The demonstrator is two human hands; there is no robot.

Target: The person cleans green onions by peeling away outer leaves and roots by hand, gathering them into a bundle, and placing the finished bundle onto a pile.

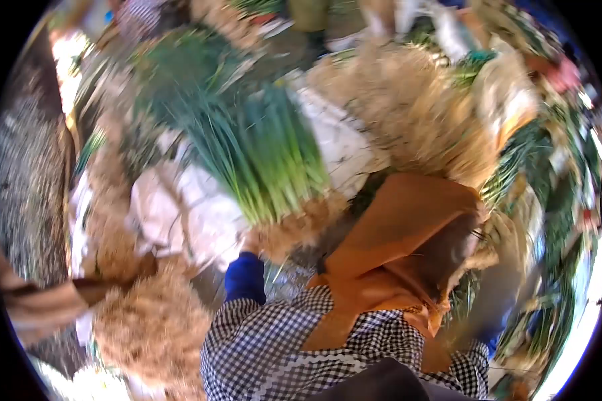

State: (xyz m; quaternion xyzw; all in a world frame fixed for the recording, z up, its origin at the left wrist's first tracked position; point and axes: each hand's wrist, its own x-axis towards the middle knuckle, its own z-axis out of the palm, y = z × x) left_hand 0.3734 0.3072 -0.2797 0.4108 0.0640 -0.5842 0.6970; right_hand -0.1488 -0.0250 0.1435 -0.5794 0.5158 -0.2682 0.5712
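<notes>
- While much of the frame is smeared by motion, the green onions [267, 150] show fairly clearly at upper centre, spread in a broad bundle with leaves toward the upper left and pale stems toward the lower right.
- Their tan roots [301, 224] form a shaggy fringe just above the middle of the orange-and-checked clothing's upper edge.
- The left grip [251, 240], at the end of a blue sleeve [244, 277], is at the left end of that fringe, near centre; the fingers are partly hidden, so I cannot tell whether they are closed on it.
- The right grip is lost in blur at lower right, and I cannot tell whether it is wide, narrow or holding anything.
- A pale sheet [211, 214] lies under and beside the bundle, left of centre.
- An orange cloth [381, 234] covers the wearer's front over a checked garment [261, 341], at lower centre.
- A fibrous tan heap [154, 327] sits at lower left, with what looks like another straw-coloured heap [394, 93] at upper right.
- More long greens [548, 294] line the right edge.
</notes>
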